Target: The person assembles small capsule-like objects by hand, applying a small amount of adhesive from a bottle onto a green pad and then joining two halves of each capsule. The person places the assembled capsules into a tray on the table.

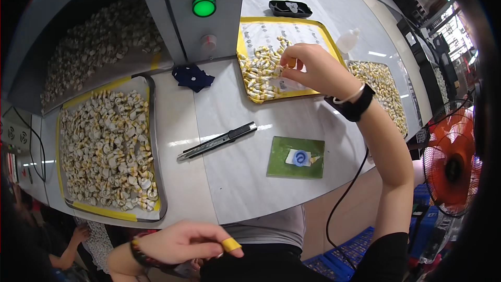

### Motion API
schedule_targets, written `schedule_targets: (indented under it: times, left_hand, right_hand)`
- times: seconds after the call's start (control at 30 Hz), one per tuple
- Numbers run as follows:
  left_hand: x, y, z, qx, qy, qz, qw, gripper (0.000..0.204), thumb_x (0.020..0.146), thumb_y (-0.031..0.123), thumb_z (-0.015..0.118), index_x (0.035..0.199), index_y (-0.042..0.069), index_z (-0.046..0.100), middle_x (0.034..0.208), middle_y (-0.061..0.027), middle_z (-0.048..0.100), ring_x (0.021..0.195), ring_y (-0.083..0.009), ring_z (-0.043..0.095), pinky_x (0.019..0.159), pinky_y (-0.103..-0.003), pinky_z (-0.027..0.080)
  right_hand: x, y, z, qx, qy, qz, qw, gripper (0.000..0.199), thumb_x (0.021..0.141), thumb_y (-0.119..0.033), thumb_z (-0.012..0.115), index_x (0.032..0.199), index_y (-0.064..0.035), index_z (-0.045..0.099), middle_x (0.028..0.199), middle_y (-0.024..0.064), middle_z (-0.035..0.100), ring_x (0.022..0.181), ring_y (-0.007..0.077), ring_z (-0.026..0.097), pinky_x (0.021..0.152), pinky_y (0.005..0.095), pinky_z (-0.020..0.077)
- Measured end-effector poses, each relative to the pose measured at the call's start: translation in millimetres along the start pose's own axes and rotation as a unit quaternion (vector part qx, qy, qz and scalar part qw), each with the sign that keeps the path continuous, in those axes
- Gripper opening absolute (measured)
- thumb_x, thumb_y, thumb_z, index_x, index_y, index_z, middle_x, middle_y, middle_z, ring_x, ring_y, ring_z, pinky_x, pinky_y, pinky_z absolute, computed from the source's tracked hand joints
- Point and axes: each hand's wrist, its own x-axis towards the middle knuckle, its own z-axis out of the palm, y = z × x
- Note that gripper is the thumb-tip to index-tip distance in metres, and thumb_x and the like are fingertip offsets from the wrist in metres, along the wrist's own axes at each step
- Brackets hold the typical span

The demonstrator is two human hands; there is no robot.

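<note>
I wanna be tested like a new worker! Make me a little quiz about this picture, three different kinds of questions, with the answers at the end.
1. Pick one: which hand is over a yellow-edged tray? A) left B) right
2. True or false: the box cutter lies to the left of the green square.
3. Fill in: the round light on the grey machine glows ____.

Key: 1. B, the right hand; 2. true; 3. green.
</note>
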Motion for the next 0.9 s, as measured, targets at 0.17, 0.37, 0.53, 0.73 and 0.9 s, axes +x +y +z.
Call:
schedule_targets:
  times: [0.17,0.37,0.53,0.73,0.9]
  left_hand:
    - [9.9,-43.3,-8.8,-0.155,-0.019,0.088,0.984,0.024,0.101,0.011,0.050,0.117,-0.003,0.060,0.100,-0.0105,0.067,0.078,-0.0050,0.054,0.066,-0.018,0.041]
    - [31.5,-45.3,2.8,-0.238,0.104,0.223,0.940,0.030,0.100,0.021,0.055,0.110,-0.007,0.060,0.097,-0.0141,0.067,0.062,-0.0050,0.041,0.057,-0.019,0.036]
    - [41.3,-42.4,12.0,-0.293,0.185,0.241,0.906,0.032,0.098,0.021,0.058,0.112,-0.008,0.058,0.111,-0.0273,0.062,0.078,-0.0153,0.055,0.072,-0.026,0.047]
    - [50.4,-36.9,14.0,-0.304,0.186,0.245,0.901,0.030,0.098,0.013,0.056,0.123,-0.004,0.055,0.123,-0.0292,0.057,0.093,-0.0236,0.061,0.084,-0.031,0.052]
    - [51.0,-57.4,-3.9,-0.355,0.039,0.322,0.877,0.026,0.096,0.001,0.055,0.122,0.000,0.056,0.126,-0.0221,0.058,0.103,-0.0206,0.060,0.093,-0.035,0.050]
  right_hand:
    - [4.8,7.0,10.5,-0.020,-0.018,-0.002,1.000,0.012,0.083,-0.012,0.064,0.085,0.0005,0.064,0.084,0.0176,0.066,0.084,0.0363,0.064,0.077,0.0414,0.0503]
    - [-19.4,9.0,13.4,-0.093,0.020,-0.006,0.995,0.010,0.087,-0.008,0.057,0.091,0.0010,0.054,0.083,0.0201,0.063,0.081,0.0373,0.062,0.074,0.0443,0.0484]
    - [-48.5,-28.3,-7.9,0.045,0.063,0.017,0.997,0.005,0.089,-0.003,0.057,0.093,-0.0002,0.055,0.074,0.0140,0.060,0.068,0.0268,0.061,0.062,0.0350,0.0476]
    - [-113.6,-56.0,-27.0,0.119,0.071,0.003,0.990,0.013,0.080,0.007,0.065,0.090,-0.0002,0.069,0.077,0.0086,0.067,0.066,0.0141,0.064,0.061,0.0255,0.0500]
    - [-125.3,-68.3,-4.8,0.075,0.060,-0.016,0.995,0.016,0.076,0.005,0.071,0.090,-0.0028,0.070,0.071,0.0109,0.062,0.062,0.0259,0.061,0.055,0.0334,0.0464]
